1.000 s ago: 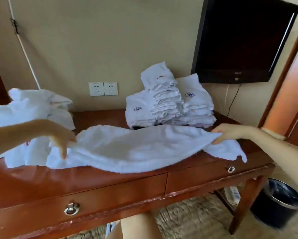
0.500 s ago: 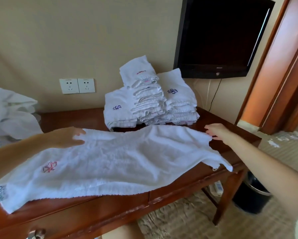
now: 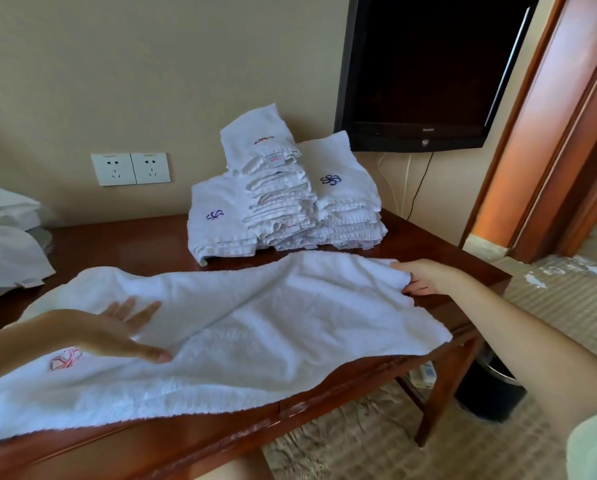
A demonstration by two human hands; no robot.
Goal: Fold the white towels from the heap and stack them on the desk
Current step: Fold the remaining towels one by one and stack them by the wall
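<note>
Right-side fingers (image 3: 405,285): curled together over the far right corner of the spread towel (image 3: 262,327), pinching a bunched fold of it; the fingertips are buried in the cloth and cannot be made out singly. Right hand (image 3: 425,277): low over the bench (image 3: 144,237), wrist turned inward, forearm running back toward the lower right, where a pale sleeve (image 3: 594,445) is cut off by the frame edge.

Left-side fingers (image 3: 134,311): spread apart and straight, holding nothing, lying flat on or just above the towel; contact cannot be told. Left hand (image 3: 117,332): palm down, thumb stretched toward the towel's middle, forearm leaving at the left edge.

Spread towel: white, laid open across the front of the bench, its near edge hanging over the front rim, left end cut off. Red embroidered mark (image 3: 65,358) near the left hand, partly blurred.

Folded stack (image 3: 283,202): white towels in three adjoining piles at the back of the bench against the wall, blue marks on two, a red one on the tallest.

Heap (image 3: 10,237): loose white towels at the far left, mostly out of frame.

Further out: wall sockets (image 3: 131,169), dark screen (image 3: 425,71), black bin (image 3: 491,393) under the bench, half hidden by a leg.
</note>
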